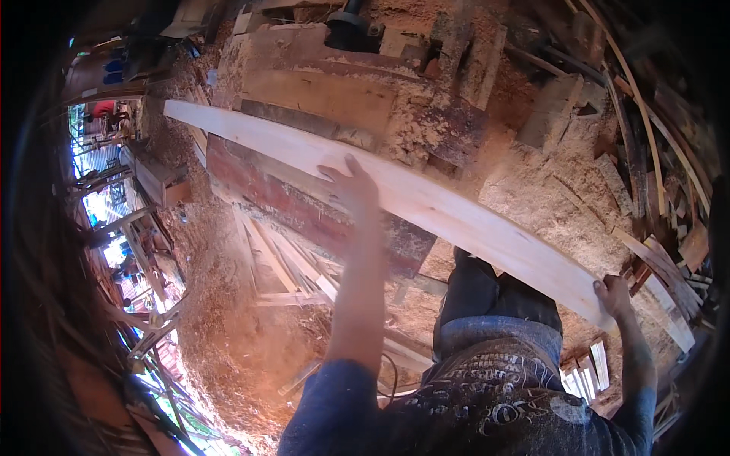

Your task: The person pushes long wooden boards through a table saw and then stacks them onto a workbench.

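A long pale wooden board (456, 220) lies diagonally over a worn, sawdust-covered machine bed with a red side (251, 175). My left hand (350, 182) is on the board left of its middle, fingers spread and slightly blurred, the thumb side over the face near its lower edge. My right hand (614, 292) grips the board's near right end, fingers curled round it. The board's far end reaches out to the upper left, past the bed. My legs and dusty dark shirt show below it.
A dark cylindrical machine part (346, 26) stands at the top. Loose strips (281, 258) lie under the bed amid sawdust. Offcuts and long slats (646, 129) crowd the right. At far left, a person in red (103, 110) is among stacked timber near bright openings.
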The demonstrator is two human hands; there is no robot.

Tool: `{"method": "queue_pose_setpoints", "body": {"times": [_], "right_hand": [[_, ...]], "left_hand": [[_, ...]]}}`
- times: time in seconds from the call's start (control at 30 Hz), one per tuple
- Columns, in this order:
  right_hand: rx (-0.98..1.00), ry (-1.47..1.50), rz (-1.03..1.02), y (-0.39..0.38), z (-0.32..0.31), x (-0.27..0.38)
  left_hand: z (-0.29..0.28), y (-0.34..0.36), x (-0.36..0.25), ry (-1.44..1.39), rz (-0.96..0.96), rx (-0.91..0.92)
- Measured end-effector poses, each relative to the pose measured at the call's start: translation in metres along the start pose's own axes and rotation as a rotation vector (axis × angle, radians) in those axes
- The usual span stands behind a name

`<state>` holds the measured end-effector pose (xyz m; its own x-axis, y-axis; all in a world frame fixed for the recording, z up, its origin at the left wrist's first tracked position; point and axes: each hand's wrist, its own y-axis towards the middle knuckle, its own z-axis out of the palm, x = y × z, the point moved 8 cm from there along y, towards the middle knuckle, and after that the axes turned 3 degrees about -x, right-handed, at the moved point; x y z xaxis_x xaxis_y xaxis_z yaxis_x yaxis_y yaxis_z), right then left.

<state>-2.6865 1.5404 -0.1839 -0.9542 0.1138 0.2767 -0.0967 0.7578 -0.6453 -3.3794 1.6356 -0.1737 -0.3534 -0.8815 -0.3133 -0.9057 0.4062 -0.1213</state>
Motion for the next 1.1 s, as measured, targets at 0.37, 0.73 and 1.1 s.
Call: {"method": "queue_pose_setpoints", "body": {"times": [0.37, 0.73, 1.1], "right_hand": [[0.094, -0.047, -0.071, 0.148, 0.027, 0.386], [0.105, 0.021, -0.057, 0.179, 0.040, 0.481], [0.138, 0.033, -0.084, 0.163, 0.028, 0.461]], "left_hand": [[-0.005, 0.449, 0.062, 0.381, 0.454, -0.199], [-0.034, 0.513, 0.056, -0.050, 0.206, -0.169], [0.019, -0.041, 0.019, -0.490, 0.116, 0.042]]}}
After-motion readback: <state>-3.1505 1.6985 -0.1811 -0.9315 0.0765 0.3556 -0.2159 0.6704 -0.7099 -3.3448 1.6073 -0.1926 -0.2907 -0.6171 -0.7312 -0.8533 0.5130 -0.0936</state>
